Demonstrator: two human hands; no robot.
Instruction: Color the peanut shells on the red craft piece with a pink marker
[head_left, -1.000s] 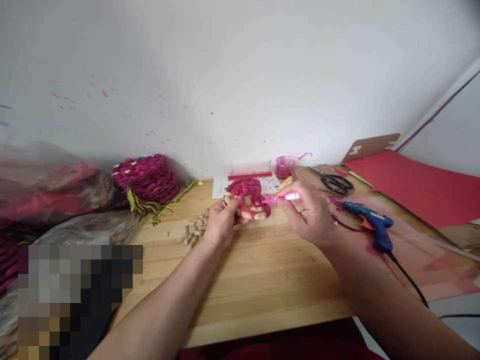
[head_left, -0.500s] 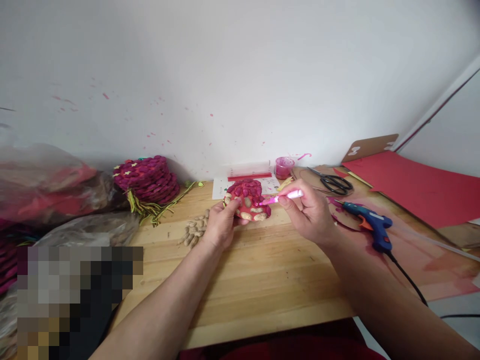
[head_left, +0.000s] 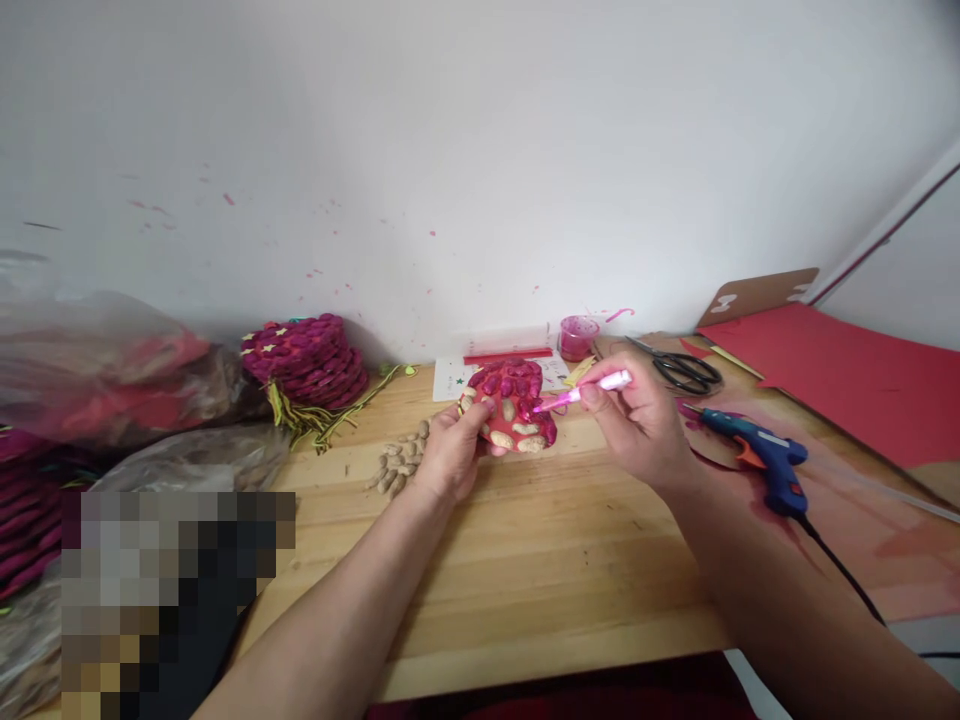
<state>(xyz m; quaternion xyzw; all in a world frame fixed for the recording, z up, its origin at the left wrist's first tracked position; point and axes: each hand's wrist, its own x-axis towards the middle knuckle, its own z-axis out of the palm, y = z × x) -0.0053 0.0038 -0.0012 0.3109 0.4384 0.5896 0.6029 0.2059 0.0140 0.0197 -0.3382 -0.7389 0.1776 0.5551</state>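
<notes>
My left hand (head_left: 454,446) grips a red card piece (head_left: 496,412) covered with peanuts, thumb on its face and fingers behind. Magenta paint coats the peanuts along its top and right side; those at the bottom and left are bare tan. In my right hand (head_left: 631,420) is a paintbrush (head_left: 600,387) with a white handle, pinched between thumb and fingers. Its pink tip touches the peanuts on the card's right edge. Loose peanuts (head_left: 400,459) lie on the wooden table left of my left hand. Behind the card stands a clear cup of magenta paint (head_left: 578,338).
A stack of finished magenta peanut pieces (head_left: 307,362) with yellow-green cords stands at the back left, beside plastic bags (head_left: 97,350). To the right lie black scissors (head_left: 686,372), a blue glue gun (head_left: 772,460) with a cable, and red card sheets (head_left: 862,375). A white wall closes the back.
The whole view has shifted slightly, so things sit a little farther right. The brush tip stays at the card's right side, and both hands keep their hold.
</notes>
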